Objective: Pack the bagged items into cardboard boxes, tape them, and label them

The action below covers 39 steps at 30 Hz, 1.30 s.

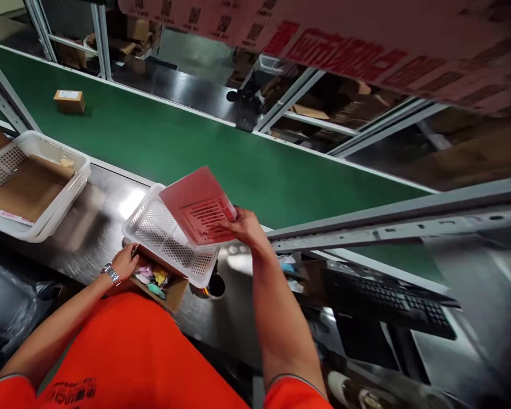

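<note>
My right hand (242, 227) is closed on a pink printed sheet (196, 204), holding it tilted over a small white perforated basket (162, 238). Its fingers pinch the sheet's right edge. My left hand (125, 262), with a metal watch on the wrist, rests on the rim of an open cardboard box (170, 292) that sits partly under the basket. The box holds several small colourful items (153, 279). The left fingers curl over the box edge and are partly hidden.
A green conveyor belt (162, 142) runs behind, carrying a small cardboard parcel (69, 101). A larger white basket (8, 221) with cardboard inside stands at the left. A black keyboard (392, 298) lies at the right. Pink printed sheets (366, 45) hang overhead. A dark cup (215, 284) stands by the basket.
</note>
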{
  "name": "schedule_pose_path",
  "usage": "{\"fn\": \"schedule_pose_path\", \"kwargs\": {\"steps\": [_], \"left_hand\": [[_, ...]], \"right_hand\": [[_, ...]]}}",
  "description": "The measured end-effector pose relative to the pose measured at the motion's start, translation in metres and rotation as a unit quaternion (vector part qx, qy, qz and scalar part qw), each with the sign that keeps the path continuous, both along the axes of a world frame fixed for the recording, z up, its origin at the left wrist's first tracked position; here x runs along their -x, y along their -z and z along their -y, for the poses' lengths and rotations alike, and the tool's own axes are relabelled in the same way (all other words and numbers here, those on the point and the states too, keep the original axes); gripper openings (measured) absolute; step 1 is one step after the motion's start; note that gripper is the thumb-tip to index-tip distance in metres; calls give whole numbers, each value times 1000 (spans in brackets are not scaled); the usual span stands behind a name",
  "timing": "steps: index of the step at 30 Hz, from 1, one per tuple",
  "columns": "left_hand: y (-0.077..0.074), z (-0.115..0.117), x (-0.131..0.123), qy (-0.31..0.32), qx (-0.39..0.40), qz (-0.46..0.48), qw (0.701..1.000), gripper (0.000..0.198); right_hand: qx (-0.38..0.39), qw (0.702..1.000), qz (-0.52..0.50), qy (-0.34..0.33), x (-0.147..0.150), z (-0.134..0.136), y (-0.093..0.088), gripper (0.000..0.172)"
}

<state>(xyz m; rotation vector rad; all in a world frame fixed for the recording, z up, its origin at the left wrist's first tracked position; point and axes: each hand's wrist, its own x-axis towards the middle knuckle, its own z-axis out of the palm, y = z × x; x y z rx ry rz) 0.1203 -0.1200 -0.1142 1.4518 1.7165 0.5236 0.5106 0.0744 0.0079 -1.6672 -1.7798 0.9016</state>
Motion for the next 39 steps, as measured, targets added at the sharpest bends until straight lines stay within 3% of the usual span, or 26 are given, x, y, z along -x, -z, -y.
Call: {"fn": "schedule_pose_path", "kwargs": {"steps": [3,6,8,10,13,15,17,20,23,29,32,34,37,39], "left_hand": [[-2,-1,0,8,2,5,1000,46],[-8,0,2,-27,-32,26,999,50],[-16,-1,1,-66,-78,79,992,59],[-30,-6,-3,-73,-100,203,971,71],[-55,-19,-19,-19,-53,435,898,88],[-70,-29,-31,-11,-32,510,859,91],[-78,-34,-41,-50,-49,504,861,84],[-80,-35,-42,-108,-101,394,907,64],[-79,-28,-34,-98,-136,293,941,56],[-86,-19,-31,-19,-120,343,931,62],[-87,-15,-35,-30,-92,365,926,48],[-84,-14,-34,-47,-74,331,939,45],[-78,-11,-27,-48,-76,244,966,57],[-73,-7,-21,-36,-80,241,967,58]], "right_hand": [[39,987,-155,32,-4,21,-38,58],[84,961,-250,81,3,47,-53,67],[107,946,-284,111,13,64,-52,68],[117,933,-319,114,28,80,-45,68],[143,915,-372,61,57,103,-27,66],[171,904,-391,25,75,116,-14,66],[190,897,-399,13,88,128,-2,66],[196,894,-402,27,92,139,13,65],[193,894,-403,47,86,147,21,65],[161,907,-381,73,88,160,30,66],[112,930,-332,112,101,169,39,71],[89,940,-298,136,108,175,47,75],[113,926,-336,128,110,182,54,68],[153,904,-389,93,105,184,54,59]]}}
